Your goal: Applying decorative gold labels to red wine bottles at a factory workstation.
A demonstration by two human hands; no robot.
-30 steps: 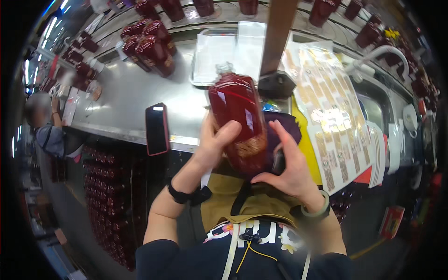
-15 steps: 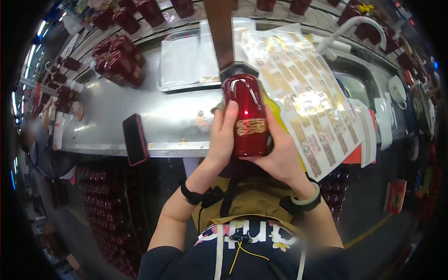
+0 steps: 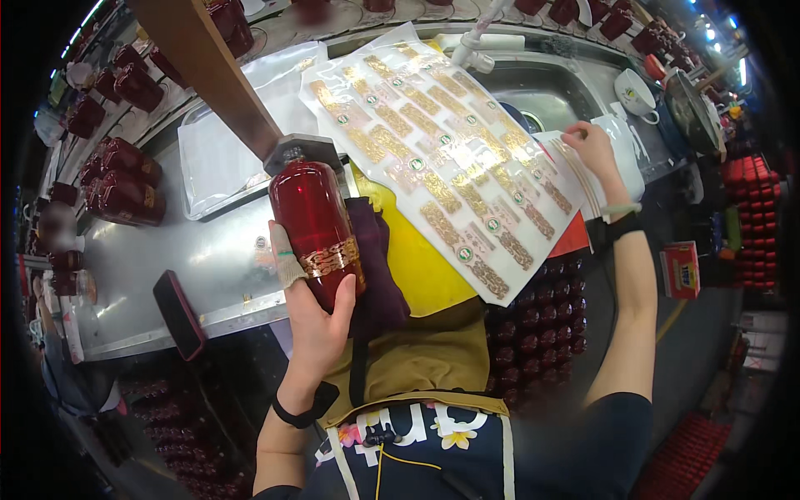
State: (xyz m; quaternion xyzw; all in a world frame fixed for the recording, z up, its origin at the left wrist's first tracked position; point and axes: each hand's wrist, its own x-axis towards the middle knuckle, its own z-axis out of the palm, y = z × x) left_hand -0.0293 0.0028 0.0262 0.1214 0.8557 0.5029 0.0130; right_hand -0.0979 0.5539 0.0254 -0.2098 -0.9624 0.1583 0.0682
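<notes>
Left hand [image 3: 312, 321] is wrapped around the lower body of a dark red glossy bottle [image 3: 317, 225], thumb on one side, fingers on the other; a bandage-like wrap shows on one finger. The bottle is tilted away from the person, its top pushed against a grey block [image 3: 302, 152] at the end of a slanting wooden bar [image 3: 208, 71], above the near edge of the steel tabletop [image 3: 217, 267]. A gold ornamental band label [image 3: 329, 258] already runs round the bottle's lower half. Right hand [image 3: 592, 146] is well apart, stretched out to the right, fingers pinched narrow at the edge of a white sheet stack [image 3: 621, 158] beside the sink [image 3: 542, 100]; whether it actually holds a sticker cannot be told. Risk: the bottle is held one-handed on a smooth surface, so it could twist or slip off the block and drop to the tabletop edge; a label brought over single-handed could go on skewed or crease. Labels and packages: a large clear backing sheet [image 3: 433, 158] of gold strip stickers with small round green-and-white seals lies diagonally over a yellow mat [image 3: 421, 267]; a dark maroon cloth [image 3: 375, 267] sits just beside the bottle; a red-and-yellow small box [image 3: 682, 268] stands at the right; more red bottles [image 3: 125, 179] are grouped at the left; a black phone-like slab [image 3: 177, 312] rests on the near tabletop edge.
</notes>
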